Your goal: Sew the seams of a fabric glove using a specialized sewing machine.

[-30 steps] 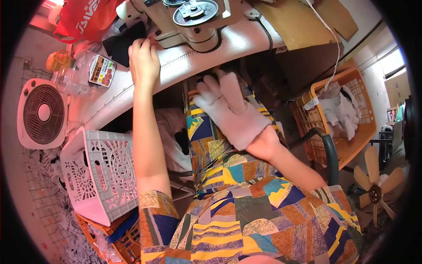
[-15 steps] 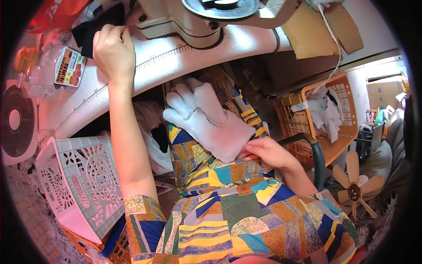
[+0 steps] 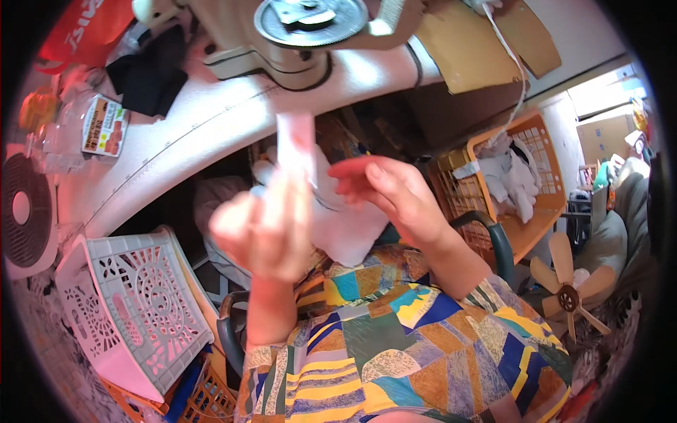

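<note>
My left hand (image 3: 264, 233), blurred by motion, is raised over my lap and pinches a small white strip (image 3: 295, 137) with a reddish mark, which looks like a label. My right hand (image 3: 398, 197) is just to its right, empty, with thumb and curved fingers apart. A thick white fabric glove (image 3: 352, 229) lies on my lap behind both hands; they hide much of its finger end. On the work surface at the upper left rests a dark cloth (image 3: 151, 74), which neither hand touches.
A pale machine (image 3: 236, 56) with a silver disc stands on the white table (image 3: 211, 134) with ruler markings. A white plastic basket (image 3: 151, 303) is at my left; an orange crate (image 3: 486, 204) with white pieces stands at the right. Two fans (image 3: 28, 204) and clear packaging (image 3: 70, 134) flank the area.
My left hand has left the dark cloth and come down to my lap, now with the white strip. My right hand has let go of the glove's cuff and risen.
</note>
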The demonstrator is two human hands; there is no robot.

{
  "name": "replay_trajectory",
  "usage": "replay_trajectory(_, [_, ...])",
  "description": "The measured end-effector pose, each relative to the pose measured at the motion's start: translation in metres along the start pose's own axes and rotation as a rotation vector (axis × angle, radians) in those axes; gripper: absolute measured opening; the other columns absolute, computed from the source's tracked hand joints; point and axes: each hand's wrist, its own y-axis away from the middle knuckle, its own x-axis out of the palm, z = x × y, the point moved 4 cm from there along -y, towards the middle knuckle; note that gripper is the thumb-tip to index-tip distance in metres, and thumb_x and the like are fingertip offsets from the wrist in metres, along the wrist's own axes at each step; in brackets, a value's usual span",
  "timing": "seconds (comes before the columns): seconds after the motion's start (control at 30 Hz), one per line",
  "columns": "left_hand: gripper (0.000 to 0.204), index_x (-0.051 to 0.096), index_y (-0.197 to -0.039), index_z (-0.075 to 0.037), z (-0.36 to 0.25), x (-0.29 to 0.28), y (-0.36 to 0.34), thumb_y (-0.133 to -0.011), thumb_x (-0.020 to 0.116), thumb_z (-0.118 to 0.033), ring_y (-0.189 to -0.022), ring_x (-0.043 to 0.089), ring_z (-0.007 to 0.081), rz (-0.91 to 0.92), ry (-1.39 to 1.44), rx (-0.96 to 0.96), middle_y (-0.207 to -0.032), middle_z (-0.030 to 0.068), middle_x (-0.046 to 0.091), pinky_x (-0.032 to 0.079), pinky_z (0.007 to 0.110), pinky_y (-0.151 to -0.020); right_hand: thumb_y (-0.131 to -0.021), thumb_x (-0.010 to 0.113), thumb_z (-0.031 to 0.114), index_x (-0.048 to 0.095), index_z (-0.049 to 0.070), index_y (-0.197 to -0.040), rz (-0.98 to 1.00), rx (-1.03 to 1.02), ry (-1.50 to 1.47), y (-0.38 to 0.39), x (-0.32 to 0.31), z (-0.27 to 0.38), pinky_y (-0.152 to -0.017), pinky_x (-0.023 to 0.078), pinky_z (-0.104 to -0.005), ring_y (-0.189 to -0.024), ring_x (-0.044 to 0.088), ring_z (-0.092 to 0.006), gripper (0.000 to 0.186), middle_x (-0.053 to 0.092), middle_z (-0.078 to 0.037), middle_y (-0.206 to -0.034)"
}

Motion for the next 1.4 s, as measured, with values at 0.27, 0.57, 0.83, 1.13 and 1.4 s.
replay_trajectory(0.27, [0.03,0.069,-0.093,-0.007,-0.046,-0.008,0.023,-0.066,0.082,-0.008,-0.079,0.051,0.0225,0.223,0.322,-0.043,-0.097,0.0071,0.061,0.041,0.033,-0.067,-0.083,0.07,-0.001,0.067,-0.001,-0.087,-0.008,-0.269,0.113,0.002,-0.02,0.0,-0.067,0.046,-0.0228,-0.077,0.058,-0.0078,0.005,0.062,-0.003,-0.087])
replay_trajectory(0.57, [0.036,0.051,-0.098,0.001,-0.088,0.031,0.074,-0.062,0.054,0.006,-0.091,0.05,0.0394,0.85,0.403,-0.396,-0.091,0.0184,0.052,0.041,0.047,-0.082,-0.082,0.072,0.005,0.069,0.004,-0.091,-0.005,-0.337,0.342,0.03,-0.093,-0.002,-0.075,0.051,-0.0264,-0.083,0.063,-0.0102,0.01,0.067,-0.003,-0.09])
replay_trajectory(0.83, [0.028,0.058,-0.101,0.005,-0.017,0.014,-0.025,-0.076,0.051,-0.003,-0.092,0.054,0.0398,0.684,0.251,-0.297,-0.096,0.0208,0.059,0.043,0.047,-0.083,-0.068,0.075,0.016,0.065,0.007,-0.072,0.088,-1.038,0.781,0.022,-0.007,0.017,-0.095,0.039,-0.0481,-0.12,0.045,-0.0358,0.013,0.051,-0.017,-0.123])
replay_trajectory(1.13, [0.012,0.064,-0.083,0.005,0.032,0.01,-0.01,-0.073,0.069,0.008,-0.08,0.057,0.018,0.326,0.758,-0.998,-0.082,0.0099,0.06,0.044,0.026,-0.075,-0.065,0.079,-0.001,0.073,0.004,-0.076,-0.07,-0.738,0.723,-0.036,0.009,0.065,-0.07,0.052,-0.0307,-0.079,0.065,-0.0196,0.014,0.066,-0.011,-0.09])
replay_trajectory(1.4, [0.01,0.068,-0.088,0.007,0.042,0.023,-0.001,-0.086,0.07,-0.003,-0.069,0.043,0.0071,0.25,1.173,-1.38,-0.076,0.0009,0.053,0.033,0.021,-0.061,-0.065,0.082,0.004,0.071,0.001,-0.077,0.34,-0.31,0.446,-0.053,0.025,0.059,-0.09,0.046,-0.0349,-0.103,0.061,-0.0233,0.016,0.064,-0.016,-0.109])
